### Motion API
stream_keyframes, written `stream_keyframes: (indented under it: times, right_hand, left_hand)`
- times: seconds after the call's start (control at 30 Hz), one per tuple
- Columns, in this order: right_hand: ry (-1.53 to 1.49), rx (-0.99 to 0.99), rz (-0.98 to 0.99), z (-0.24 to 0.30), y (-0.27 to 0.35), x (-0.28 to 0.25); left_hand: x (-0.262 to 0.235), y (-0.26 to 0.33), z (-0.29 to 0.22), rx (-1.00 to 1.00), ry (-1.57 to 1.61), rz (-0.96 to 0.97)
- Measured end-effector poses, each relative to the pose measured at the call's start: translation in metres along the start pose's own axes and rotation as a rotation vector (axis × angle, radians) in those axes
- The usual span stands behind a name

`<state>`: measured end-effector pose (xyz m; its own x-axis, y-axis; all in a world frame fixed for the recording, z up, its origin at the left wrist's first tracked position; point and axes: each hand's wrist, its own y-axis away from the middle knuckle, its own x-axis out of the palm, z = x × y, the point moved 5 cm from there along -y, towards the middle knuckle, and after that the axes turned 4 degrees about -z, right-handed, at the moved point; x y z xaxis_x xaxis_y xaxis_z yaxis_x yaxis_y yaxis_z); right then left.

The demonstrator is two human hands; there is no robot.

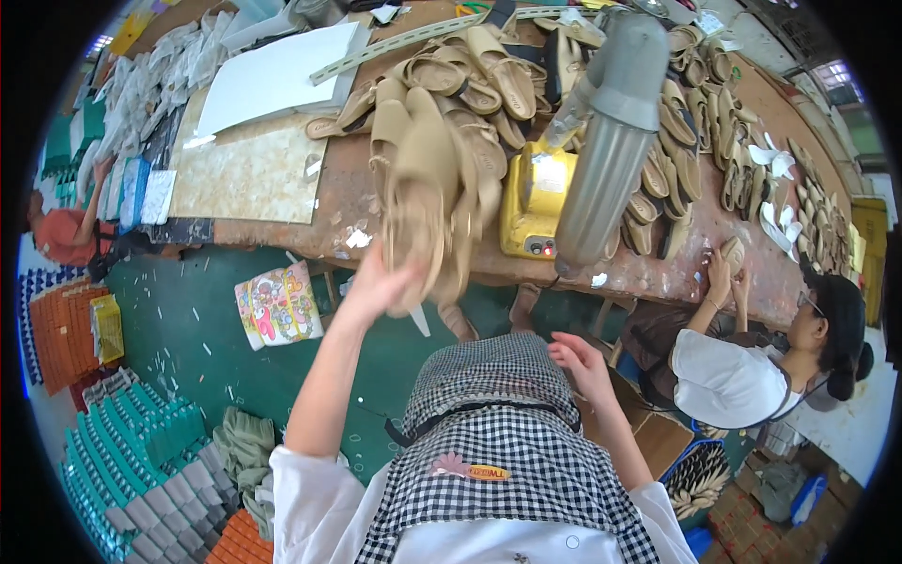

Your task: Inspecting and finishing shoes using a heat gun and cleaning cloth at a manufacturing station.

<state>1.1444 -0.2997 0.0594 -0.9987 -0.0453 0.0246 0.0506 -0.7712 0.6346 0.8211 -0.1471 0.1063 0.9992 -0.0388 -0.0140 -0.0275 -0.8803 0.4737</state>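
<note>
My left hand (383, 285) is closed on a tan sandal (412, 226) at the near edge of the workbench, its fingers partly blurred. The sandal has a wide band and lies over a heap of similar tan sandals (503, 70), so where it ends among them is hard to make out. My right hand (581, 362) hangs in front of the checked apron (498, 442), below the bench edge. Its fingers are loosely bent and somewhat apart, with nothing visible in them. Nearest to it on the bench is a yellow machine (536, 202) with a grey cylinder (615, 141).
White sheets (272, 80) and a mottled board (249, 169) lie left on the workbench (329, 211). At right, a co-worker (752, 376) handles a shoe (733, 252) beside more sandals. Another person (70, 230) stands far left. A patterned stool (280, 305) and stacked teal boxes (132, 461) occupy the floor.
</note>
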Motion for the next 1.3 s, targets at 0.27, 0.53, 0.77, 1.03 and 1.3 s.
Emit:
stream_keyframes:
  times: [0.27,0.53,0.77,1.03,1.3]
  right_hand:
    - [0.205,-0.272,-0.273,0.086,-0.032,-0.076]
    - [0.874,-0.784,-0.746,0.194,-0.187,-0.138]
    - [1.006,-0.580,-0.554,0.216,-0.236,-0.171]
    - [0.731,-0.505,-0.546,0.154,-0.080,-0.136]
    - [-0.069,-0.204,-0.507,0.118,0.006,-0.129]
  left_hand:
    - [0.053,-0.192,-0.116,0.508,-0.966,-0.489]
    - [0.040,-0.194,-0.099,0.725,-1.350,-0.666]
    - [0.066,-0.035,0.019,0.283,-0.869,-0.173]
    - [0.287,0.030,0.051,-0.292,0.391,0.537]
    - [0.290,0.010,0.084,-0.205,0.285,0.381]
